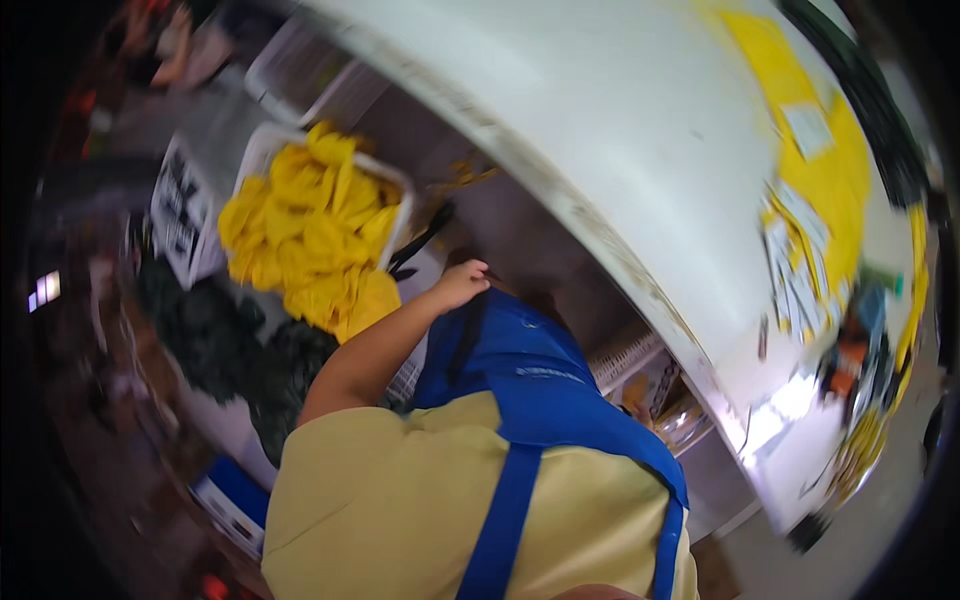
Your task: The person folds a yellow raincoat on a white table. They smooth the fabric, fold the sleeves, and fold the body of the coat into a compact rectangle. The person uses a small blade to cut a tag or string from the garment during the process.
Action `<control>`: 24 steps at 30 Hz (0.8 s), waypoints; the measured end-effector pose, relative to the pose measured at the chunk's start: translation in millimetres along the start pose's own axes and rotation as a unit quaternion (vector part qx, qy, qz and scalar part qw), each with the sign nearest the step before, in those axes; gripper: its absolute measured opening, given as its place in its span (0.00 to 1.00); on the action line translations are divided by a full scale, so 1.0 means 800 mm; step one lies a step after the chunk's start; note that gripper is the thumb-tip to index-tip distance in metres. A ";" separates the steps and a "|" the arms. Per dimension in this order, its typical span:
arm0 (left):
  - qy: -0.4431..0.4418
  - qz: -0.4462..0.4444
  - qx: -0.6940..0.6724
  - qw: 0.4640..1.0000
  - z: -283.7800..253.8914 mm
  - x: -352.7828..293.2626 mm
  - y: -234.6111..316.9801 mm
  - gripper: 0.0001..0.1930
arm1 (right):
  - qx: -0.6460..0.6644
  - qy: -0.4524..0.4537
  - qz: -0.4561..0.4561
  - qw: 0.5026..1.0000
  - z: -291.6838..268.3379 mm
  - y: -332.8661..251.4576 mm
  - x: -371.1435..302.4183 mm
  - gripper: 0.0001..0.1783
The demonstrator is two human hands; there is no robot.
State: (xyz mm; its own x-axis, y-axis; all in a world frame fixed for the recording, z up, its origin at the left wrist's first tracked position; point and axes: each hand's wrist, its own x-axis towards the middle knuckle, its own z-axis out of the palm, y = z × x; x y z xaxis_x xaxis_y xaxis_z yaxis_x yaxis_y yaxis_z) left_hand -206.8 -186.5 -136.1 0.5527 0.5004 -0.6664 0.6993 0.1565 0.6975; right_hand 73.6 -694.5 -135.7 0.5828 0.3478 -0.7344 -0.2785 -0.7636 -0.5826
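My left hand [463, 284] is in front of the blue apron [510, 350] on my body, its fingers curled in. Whether anything is between them I cannot make out; a dark strip runs down the apron just below it. To the left of that hand, a white basket [405, 205] is heaped with yellow cloth pieces [310, 215], some spilling over its near side. Of my right hand [638, 412], only a small skin-toned patch seems to show past the apron's right edge; its fingers are hidden.
A large white table [560, 110] runs diagonally on the right, with yellow cloth [830, 160], labels [795, 270] and small tools on it. Shelves [640, 365] sit beneath its edge. Dark green cloth [215, 330] lies at left; another person [185, 50] is at far left.
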 end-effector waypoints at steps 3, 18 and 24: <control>0.161 -0.052 0.124 0.978 -0.046 -0.010 -0.185 0.32 | -0.130 -0.152 -0.089 0.976 0.098 -0.189 0.004 0.22; 0.362 -0.276 -0.269 0.849 -0.227 0.014 -0.584 0.29 | -0.325 -0.276 0.112 0.898 0.439 -0.390 0.034 0.20; 0.274 0.027 -0.693 0.666 -0.333 -0.184 -0.335 0.22 | -0.307 -0.393 -0.087 0.862 0.593 -0.443 -0.005 0.50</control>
State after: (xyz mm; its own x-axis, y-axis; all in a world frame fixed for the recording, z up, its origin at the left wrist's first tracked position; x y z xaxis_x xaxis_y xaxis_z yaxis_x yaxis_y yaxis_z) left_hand -596.2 -75.0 -154.6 0.0454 0.7142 -0.6985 -0.6156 0.5707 0.5435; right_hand -192.3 -167.4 -91.6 -0.1899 0.5632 -0.8042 0.3578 -0.7231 -0.5909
